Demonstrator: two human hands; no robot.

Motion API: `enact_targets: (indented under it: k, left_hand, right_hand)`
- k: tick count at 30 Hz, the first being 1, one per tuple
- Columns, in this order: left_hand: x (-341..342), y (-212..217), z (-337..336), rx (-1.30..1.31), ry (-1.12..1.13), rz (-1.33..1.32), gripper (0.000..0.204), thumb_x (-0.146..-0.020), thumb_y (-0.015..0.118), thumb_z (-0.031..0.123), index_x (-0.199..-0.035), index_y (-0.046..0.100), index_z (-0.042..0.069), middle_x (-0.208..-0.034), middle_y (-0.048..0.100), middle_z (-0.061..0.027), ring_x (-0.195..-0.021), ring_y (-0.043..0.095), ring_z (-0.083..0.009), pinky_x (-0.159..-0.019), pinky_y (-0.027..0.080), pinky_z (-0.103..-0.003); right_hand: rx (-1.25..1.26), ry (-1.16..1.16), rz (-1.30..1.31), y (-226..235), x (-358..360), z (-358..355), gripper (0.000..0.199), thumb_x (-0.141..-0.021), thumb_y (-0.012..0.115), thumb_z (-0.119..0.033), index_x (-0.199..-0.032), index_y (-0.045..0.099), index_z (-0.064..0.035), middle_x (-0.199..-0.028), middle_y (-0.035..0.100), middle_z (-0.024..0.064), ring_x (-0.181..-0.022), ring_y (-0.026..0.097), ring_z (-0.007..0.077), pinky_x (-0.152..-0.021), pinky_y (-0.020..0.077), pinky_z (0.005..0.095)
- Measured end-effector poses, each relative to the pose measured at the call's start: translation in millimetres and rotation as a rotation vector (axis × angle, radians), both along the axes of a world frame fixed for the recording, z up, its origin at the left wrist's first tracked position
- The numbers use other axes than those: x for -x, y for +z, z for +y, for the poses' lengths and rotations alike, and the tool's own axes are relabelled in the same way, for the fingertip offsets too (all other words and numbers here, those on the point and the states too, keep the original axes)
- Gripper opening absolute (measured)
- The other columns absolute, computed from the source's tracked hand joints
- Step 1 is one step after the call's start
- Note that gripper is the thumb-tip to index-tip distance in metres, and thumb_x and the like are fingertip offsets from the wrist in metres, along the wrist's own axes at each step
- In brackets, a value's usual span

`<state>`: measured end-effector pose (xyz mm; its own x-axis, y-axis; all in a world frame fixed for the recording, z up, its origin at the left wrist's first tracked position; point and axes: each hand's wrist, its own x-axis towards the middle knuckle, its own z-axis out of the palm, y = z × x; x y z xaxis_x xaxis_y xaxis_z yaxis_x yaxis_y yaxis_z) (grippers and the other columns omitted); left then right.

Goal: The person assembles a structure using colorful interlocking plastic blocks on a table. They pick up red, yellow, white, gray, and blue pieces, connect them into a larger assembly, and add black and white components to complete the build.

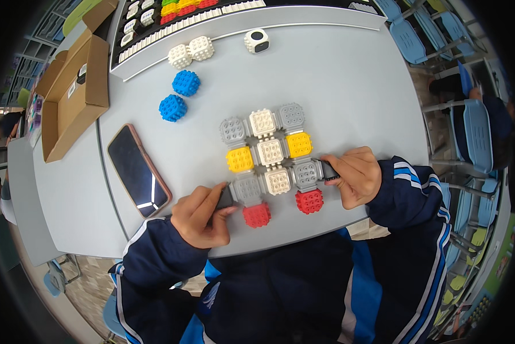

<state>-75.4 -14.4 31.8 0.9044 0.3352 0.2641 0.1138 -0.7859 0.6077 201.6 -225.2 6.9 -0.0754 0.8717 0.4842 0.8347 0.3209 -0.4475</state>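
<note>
Navy jacket (286,286) w/ blue + white stripes fills the near side, its sleeves running up onto the table (355,97). L hand (200,218) pinches a dark end piece (226,198) btwn thumb + fingers, at the L side of the block build (270,152). R hand (360,179) pinches a matching black side piece (329,170) at the build's R side. Can't tell if either is locked on.

Build lies flat on the table btwn both hands, tilted a bit: far row grey/white/grey, mid row yellow/white/yellow, near row grey/white/grey. L red block (257,215) + R red block (309,202) sit at the near corners, L one just beside the L hand's fingers.

Further out: phone (137,169), dark screen up, lies just L of the L hand, near that cuff, so it crowds that side. Two blue blocks (185,83) sit beyond, btwn phone + far edge; past them a white block pair (201,48), & to its R a white cube (257,41) w/ dark round-cornered patches. Long tray (251,27) w/ coloured + white pcs walls off the far side. Open cardboard box (94,86) stands far L. Blue chairs (478,135) line the R, past the table edge.
</note>
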Motion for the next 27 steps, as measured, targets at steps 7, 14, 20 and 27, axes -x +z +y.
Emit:
enact_targets:
  k: [7, 14, 20, 27]
  left_hand:
    - [-6, -8, 1, 0.02, 0.034, -0.02, 0.041, -0.072, 0.076, -0.004, -0.112, 0.072, -0.005, -0.076, 0.058, -0.0114, -0.054, 0.058, -0.0201, -0.051, 0.046, -0.028]
    - [-2, -1, 10, 0.132, 0.098, 0.01, 0.044, -0.079, 0.082, 0.008, -0.119, 0.07, -0.006, -0.088, 0.067, -0.0132, -0.067, 0.067, -0.0202, -0.067, 0.052, -0.029]
    - [38, -2, 93, -0.04, 0.065, -0.164, 0.073, -0.092, 0.066, 0.058, -0.129, 0.065, -0.004, -0.127, 0.063, -0.025, -0.12, 0.062, -0.0373, -0.104, 0.046, -0.044]
    - [50, -23, 161, -0.322, 0.13, 0.069, 0.07, -0.094, 0.046, 0.072, -0.117, 0.071, 0.011, -0.152, 0.048, -0.0148, -0.147, 0.029, -0.0419, -0.119, 0.015, -0.056]
  right_hand:
    - [0.017, -0.071, -0.026, 3, -1, 3, 0.035, -0.066, 0.069, 0.005, -0.1, 0.067, 0.0134, -0.059, 0.052, 0.0099, -0.04, 0.048, 0.0266, -0.039, 0.0397, 0.035]
    - [0.2, -0.123, 0.137, 9, -17, 15, 0.039, -0.08, 0.08, -0.012, -0.114, 0.07, 0.0032, -0.074, 0.067, 0.0142, -0.056, 0.063, 0.0293, -0.052, 0.049, 0.0351]
    - [0.336, -0.083, 0.183, 16, -25, 6, 0.054, -0.076, 0.086, -0.026, -0.121, 0.07, -0.0003, -0.069, 0.064, 0.0101, -0.054, 0.059, 0.0237, -0.053, 0.0468, 0.0331]
    - [0.341, -0.093, 0.187, 15, -25, 8, 0.054, -0.077, 0.086, -0.029, -0.121, 0.071, -0.0018, -0.069, 0.063, 0.009, -0.052, 0.058, 0.0212, -0.052, 0.0458, 0.0312]
